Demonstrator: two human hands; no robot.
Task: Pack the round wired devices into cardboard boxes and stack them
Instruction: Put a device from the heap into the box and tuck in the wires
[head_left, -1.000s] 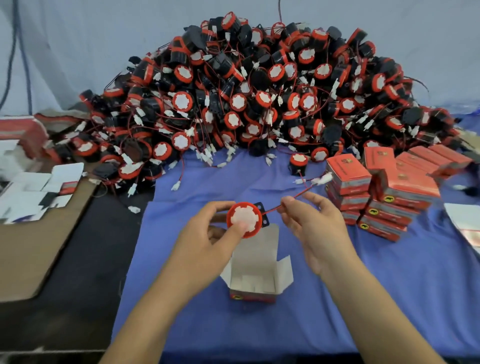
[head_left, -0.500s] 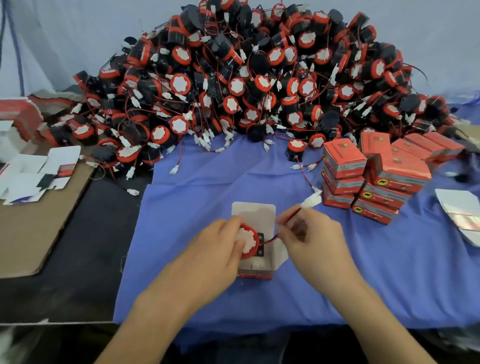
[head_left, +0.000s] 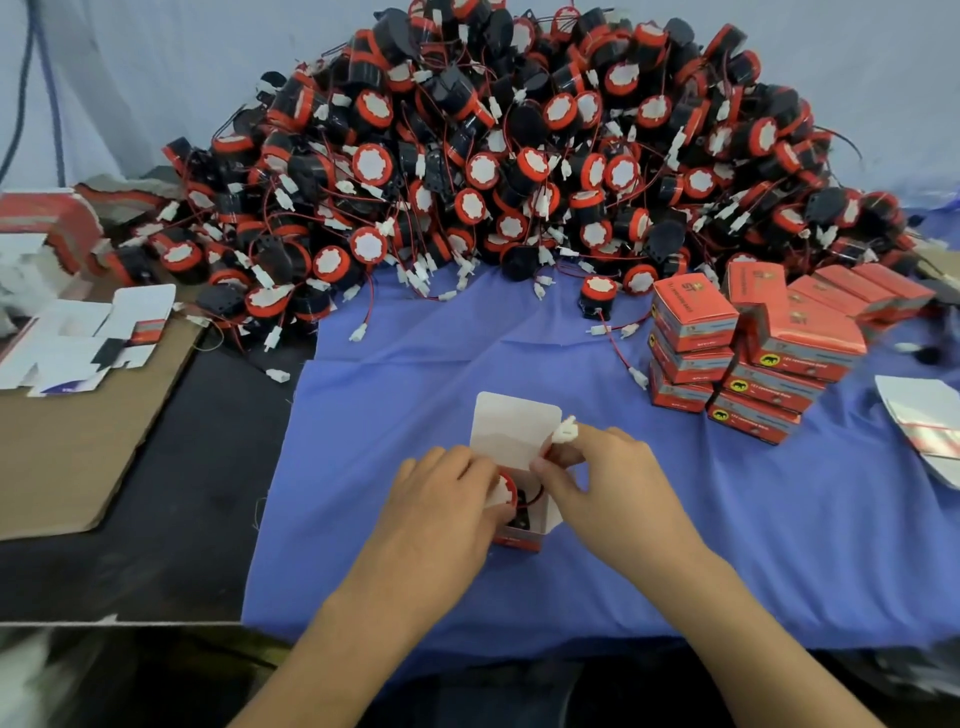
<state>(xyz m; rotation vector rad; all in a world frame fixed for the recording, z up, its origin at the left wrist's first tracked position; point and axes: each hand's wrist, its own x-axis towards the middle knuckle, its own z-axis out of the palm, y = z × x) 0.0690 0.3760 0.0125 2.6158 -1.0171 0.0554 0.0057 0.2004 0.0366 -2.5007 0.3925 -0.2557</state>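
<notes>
device (head_left: 508, 491) now lowered into box (head_left: 524, 535)

**A:** What shows of the person?

**B:** Only two hands and two forearms, seen from the person's own head camera. The left hand (head_left: 447, 499) and the right hand (head_left: 608, 483) are bare to the fingertips.

**A:** And the arms?

**B:** The left forearm (head_left: 337, 639) and the right forearm (head_left: 753, 634) are bare too, uncovered from the wrist to the bottom edge of the picture, where both are cut off. They are slim and smooth, and look wider toward that edge under the wide lens.

**A:** Any finer detail on the hands?

**B:** The knuckles show as soft ridges along the backs. The fingers are slender. The nails are too blurred to describe.
</notes>
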